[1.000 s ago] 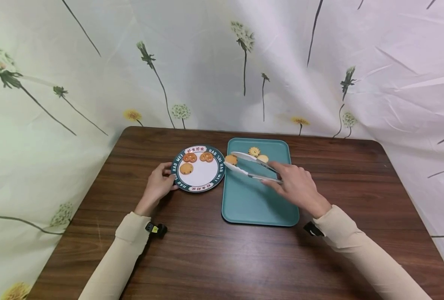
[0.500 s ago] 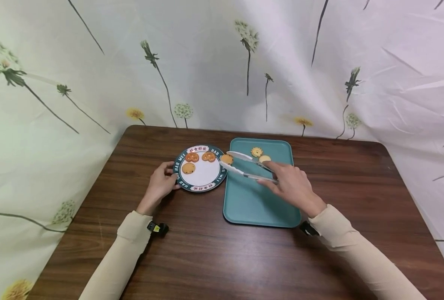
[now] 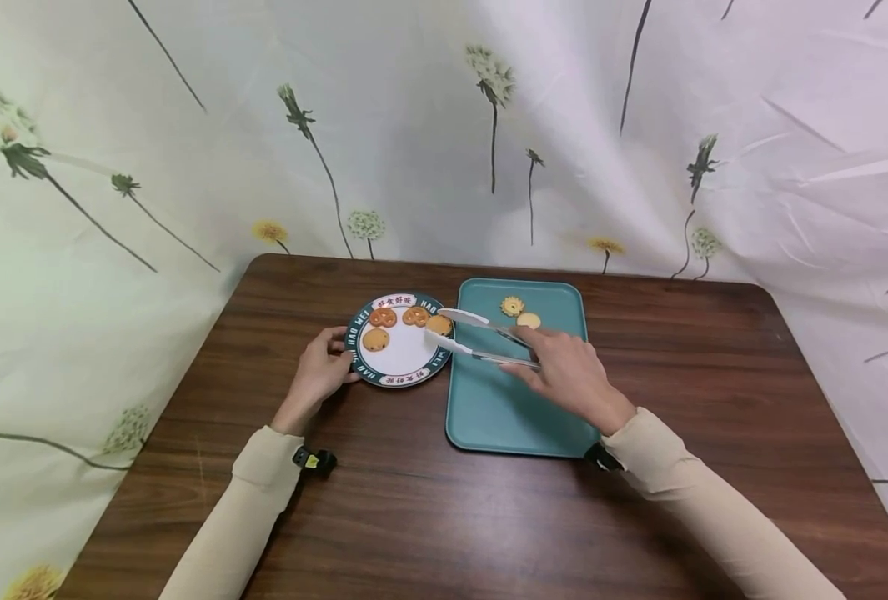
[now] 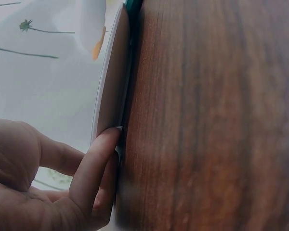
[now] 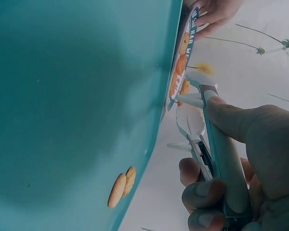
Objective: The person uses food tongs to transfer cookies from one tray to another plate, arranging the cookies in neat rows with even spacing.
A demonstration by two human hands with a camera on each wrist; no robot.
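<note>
My left hand (image 3: 319,368) holds the left rim of a round plate (image 3: 401,354) with a white middle and a dark lettered border. On the plate lie two pretzels (image 3: 382,317) and a round cookie (image 3: 375,340). My right hand (image 3: 568,373) grips a pair of tongs (image 3: 462,316) with white tips. Between the tips is another round cookie (image 3: 438,325), over the plate's right side; whether it touches the plate I cannot tell. In the right wrist view my thumb and fingers wrap the handles of the tongs (image 5: 225,159).
A teal tray (image 3: 511,408) stands at the plate's right, close against it. Near its back lie a flower-shaped cookie (image 3: 512,306) and a pale round cookie (image 3: 529,320). All stand on a dark wooden table (image 3: 383,508), with a printed curtain (image 3: 428,142) behind it.
My right hand has moved left with the tongs, carrying the round cookie from above the tray's left edge to over the plate. My left hand stays at the plate's rim.
</note>
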